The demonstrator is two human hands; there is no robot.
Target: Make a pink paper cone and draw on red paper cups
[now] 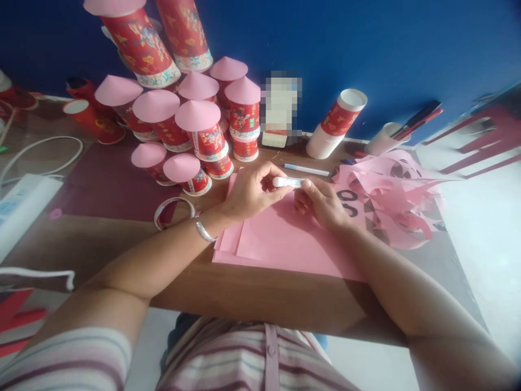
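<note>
Above a stack of pink paper sheets (285,239), my two hands meet at a small white tube with a rounded end (287,182), perhaps a glue stick. My left hand (254,190) has its thumb and forefinger closed around the tube's left part. The other end is pinched by my right hand (323,203), thumb on top and fingers curled under. The tube lies roughly level, a little above the paper. Just beyond the hands, a white pen with a blue end (306,169) rests on the table.
Red paper-cup towers with pink cone tops (198,122) stand at back left. A red-banded cup stack (336,125) and a pen cup (385,140) stand at back right. Cut pink paper scraps (391,195) lie right. A tape roll (175,209) sits by my left wrist.
</note>
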